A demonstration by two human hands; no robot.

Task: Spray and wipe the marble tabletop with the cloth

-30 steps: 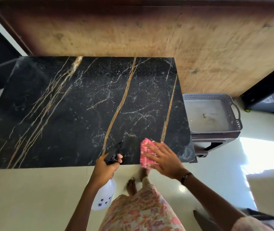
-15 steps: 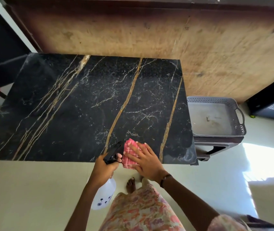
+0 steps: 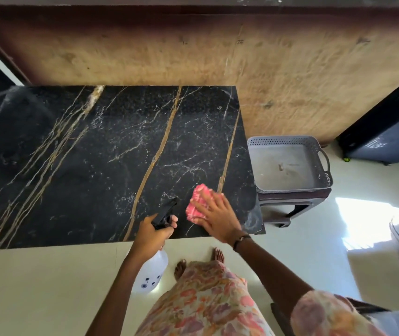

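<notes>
Cloth (image 3: 197, 205), pink and crumpled, lies flat under right hand (image 3: 215, 218)

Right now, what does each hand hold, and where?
Left hand grips the spray bottle at its black trigger head; right hand presses flat on the pink cloth.

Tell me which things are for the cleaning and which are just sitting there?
For the cleaning:
black gold-veined marble tabletop
pink cloth under the right hand
white spray bottle held in the left hand

Just sitting there:
grey plastic basket
dark stool beneath it
</notes>
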